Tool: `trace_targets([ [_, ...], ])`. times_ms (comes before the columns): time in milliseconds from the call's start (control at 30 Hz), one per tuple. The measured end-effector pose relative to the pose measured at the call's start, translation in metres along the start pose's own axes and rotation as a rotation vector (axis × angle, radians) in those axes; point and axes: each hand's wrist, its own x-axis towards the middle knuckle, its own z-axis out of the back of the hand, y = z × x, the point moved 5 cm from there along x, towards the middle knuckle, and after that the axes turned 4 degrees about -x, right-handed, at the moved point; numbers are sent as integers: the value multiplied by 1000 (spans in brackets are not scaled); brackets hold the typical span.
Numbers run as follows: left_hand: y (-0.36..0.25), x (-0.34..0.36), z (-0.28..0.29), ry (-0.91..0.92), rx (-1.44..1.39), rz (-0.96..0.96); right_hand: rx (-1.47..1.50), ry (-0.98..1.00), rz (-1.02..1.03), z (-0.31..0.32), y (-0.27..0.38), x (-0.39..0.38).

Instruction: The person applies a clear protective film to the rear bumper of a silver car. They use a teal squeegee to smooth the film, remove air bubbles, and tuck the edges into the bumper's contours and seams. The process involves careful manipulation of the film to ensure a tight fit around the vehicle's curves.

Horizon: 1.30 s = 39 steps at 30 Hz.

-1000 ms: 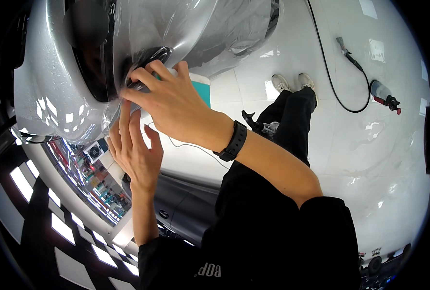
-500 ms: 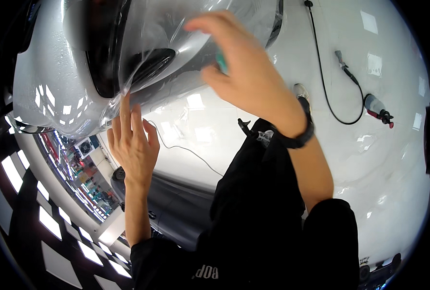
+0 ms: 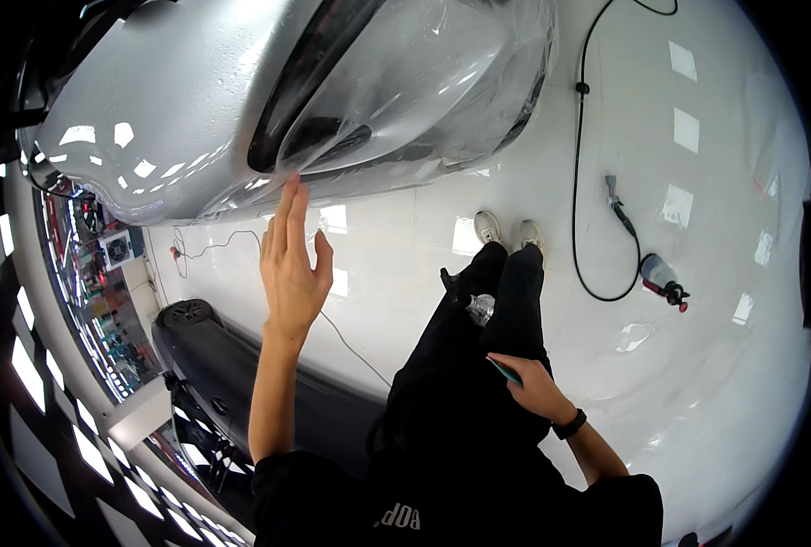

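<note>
A silver car body (image 3: 173, 100), wet with droplets, fills the upper left. Loose clear film (image 3: 423, 91) drapes in wrinkles over its right part and the dark openings there. My left hand (image 3: 296, 278) is stretched out with fingers extended. Its fingertips meet the film's lower edge beside the dark opening, though whether they press on it is hard to tell. Down by my thigh, my right hand (image 3: 542, 394) is closed around a thin green squeegee (image 3: 504, 370), mostly hidden by the fingers. A clear spray bottle (image 3: 481, 310) with a black trigger hangs at my hip.
On the glossy white floor to the right lie a black hose (image 3: 577, 191) with a spray nozzle (image 3: 613, 191) and a pump sprayer (image 3: 662, 278). A thin cable (image 3: 355, 342) crosses the floor. A dark car (image 3: 323, 401) stands at lower left.
My right hand has come away from the film, down and back to my thigh with the squeegee. My left hand stays by the film edge. The view has shifted, showing both shoes.
</note>
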Motion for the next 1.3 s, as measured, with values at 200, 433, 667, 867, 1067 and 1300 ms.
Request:
trace_targets([
  [200, -3, 16, -19, 73, 375, -27, -170, -107, 467, 90, 143, 36],
  [433, -4, 20, -24, 142, 585, -50, -214, -196, 886, 117, 207, 91],
  [667, 9, 20, -36, 71, 566, -49, 23, -238, 1108, 106, 176, 119],
  [867, 7, 24, -39, 24, 572, -84, 115, -340, 1118, 104, 182, 120],
  [1067, 8, 27, -37, 1, 593, -71, 145, -417, 1152, 101, 181, 127],
  [1300, 4, 36, -24, 60, 450, -43, -86, -314, 784, 128, 112, 134],
])
